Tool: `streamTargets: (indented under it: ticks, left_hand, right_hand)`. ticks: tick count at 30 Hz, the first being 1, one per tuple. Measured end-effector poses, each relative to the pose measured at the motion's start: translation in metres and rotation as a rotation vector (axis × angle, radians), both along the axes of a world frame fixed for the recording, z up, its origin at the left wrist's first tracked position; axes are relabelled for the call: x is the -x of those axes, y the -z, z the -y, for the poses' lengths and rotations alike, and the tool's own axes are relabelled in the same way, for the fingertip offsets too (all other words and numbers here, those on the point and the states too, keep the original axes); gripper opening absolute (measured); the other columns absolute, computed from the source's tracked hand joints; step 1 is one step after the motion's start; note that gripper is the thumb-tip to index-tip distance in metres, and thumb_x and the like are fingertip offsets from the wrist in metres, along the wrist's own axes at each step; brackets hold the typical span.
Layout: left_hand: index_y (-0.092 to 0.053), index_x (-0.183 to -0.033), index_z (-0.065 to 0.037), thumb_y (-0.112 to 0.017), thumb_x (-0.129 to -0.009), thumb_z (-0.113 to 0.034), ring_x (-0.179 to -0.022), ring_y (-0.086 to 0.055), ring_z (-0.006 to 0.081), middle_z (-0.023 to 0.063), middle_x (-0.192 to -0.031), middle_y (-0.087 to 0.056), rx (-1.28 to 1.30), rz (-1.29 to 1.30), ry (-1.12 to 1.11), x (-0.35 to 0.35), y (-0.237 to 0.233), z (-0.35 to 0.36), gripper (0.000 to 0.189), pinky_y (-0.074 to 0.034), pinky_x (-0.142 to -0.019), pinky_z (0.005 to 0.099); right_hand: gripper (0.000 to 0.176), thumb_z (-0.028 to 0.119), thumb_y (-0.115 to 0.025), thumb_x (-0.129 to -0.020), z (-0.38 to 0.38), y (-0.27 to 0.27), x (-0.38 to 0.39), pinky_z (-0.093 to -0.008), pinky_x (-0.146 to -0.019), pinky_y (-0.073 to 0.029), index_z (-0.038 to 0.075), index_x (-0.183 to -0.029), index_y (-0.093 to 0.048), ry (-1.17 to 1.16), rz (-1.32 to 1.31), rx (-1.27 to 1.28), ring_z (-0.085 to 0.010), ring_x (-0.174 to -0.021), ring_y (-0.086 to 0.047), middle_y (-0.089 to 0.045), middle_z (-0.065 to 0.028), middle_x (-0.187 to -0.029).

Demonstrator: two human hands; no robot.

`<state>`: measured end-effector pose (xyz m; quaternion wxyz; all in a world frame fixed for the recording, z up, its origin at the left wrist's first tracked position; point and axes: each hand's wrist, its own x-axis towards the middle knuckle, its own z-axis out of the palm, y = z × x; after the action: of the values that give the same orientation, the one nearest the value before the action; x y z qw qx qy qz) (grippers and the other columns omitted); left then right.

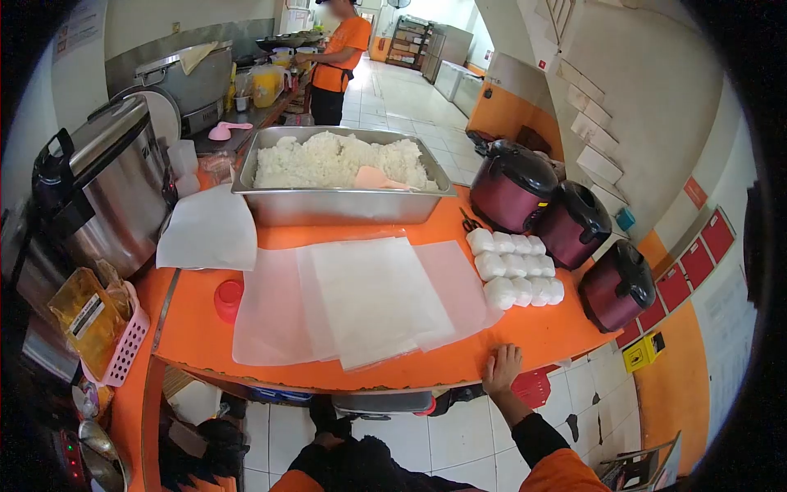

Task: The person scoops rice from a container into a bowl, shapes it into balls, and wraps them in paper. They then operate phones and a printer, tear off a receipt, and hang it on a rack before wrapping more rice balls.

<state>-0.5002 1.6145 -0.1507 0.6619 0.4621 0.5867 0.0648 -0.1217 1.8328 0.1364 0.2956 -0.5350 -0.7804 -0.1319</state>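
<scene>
My right hand (502, 369) rests on the front right edge of the orange table (197, 332), fingers lying on the top with nothing in them. Low in the view, my left hand (329, 440) is near my lap, its fingers mostly hidden against dark clothing. Overlapping translucent plastic sheets (381, 299) lie in the middle of the table. Rows of white wrapped bundles (515, 266) sit to their right, beyond my right hand. Behind the sheets stands a steel pan (344, 207) of white rice (328, 160), with a pink rice paddle (381, 178) lying in it.
Three maroon rice cookers (512, 187) line the right side, with black scissors (470, 221) nearby. A red cup (229, 300) and white paper (207, 230) are on the left, beside a large steel cooker (123, 184) and a pink basket (123, 344). A person (338, 61) stands at the back counter.
</scene>
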Motion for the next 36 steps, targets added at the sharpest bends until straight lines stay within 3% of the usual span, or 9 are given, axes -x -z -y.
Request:
streamTargets:
  ticks: [26, 29, 36]
  left_hand:
    - [-0.070, -0.095, -0.003, -0.072, -0.067, -0.061, -0.084, -0.064, 0.0228, 0.0115, -0.088, -0.069, -0.004, 0.058, -0.163, -0.009, -0.005, -0.001, 0.065, -0.048, -0.072, 0.0330]
    - [-0.070, -0.098, -0.003, -0.066, -0.068, -0.068, -0.086, -0.064, 0.0261, 0.0131, -0.093, -0.069, 0.136, -0.118, -0.072, -0.016, -0.004, -0.007, 0.071, -0.047, -0.077, 0.0359]
    - [-0.070, -0.099, -0.003, -0.066, -0.068, -0.068, -0.087, -0.063, 0.0264, 0.0132, -0.094, -0.068, 0.119, -0.125, -0.081, -0.015, -0.006, -0.001, 0.072, -0.047, -0.078, 0.0361]
  right_hand:
    - [0.028, 0.027, -0.043, -0.082, -0.005, 0.003, -0.003, -0.0473, -0.076, -0.035, 0.004, -0.092, -0.054, -0.027, 0.022, -0.063, -0.0364, -0.087, -0.044, -0.046, -0.0179, -0.090]
    - [0.028, 0.027, -0.043, -0.082, -0.004, 0.000, -0.002, -0.0469, -0.076, -0.035, 0.004, -0.092, -0.054, -0.035, 0.021, -0.059, -0.0362, -0.088, -0.044, -0.046, -0.0178, -0.090]
    - [0.028, 0.026, -0.046, -0.078, -0.003, 0.000, -0.002, -0.0498, -0.074, -0.035, 0.003, -0.091, -0.054, -0.055, -0.034, -0.012, -0.0387, -0.087, -0.044, -0.046, -0.0211, -0.091]
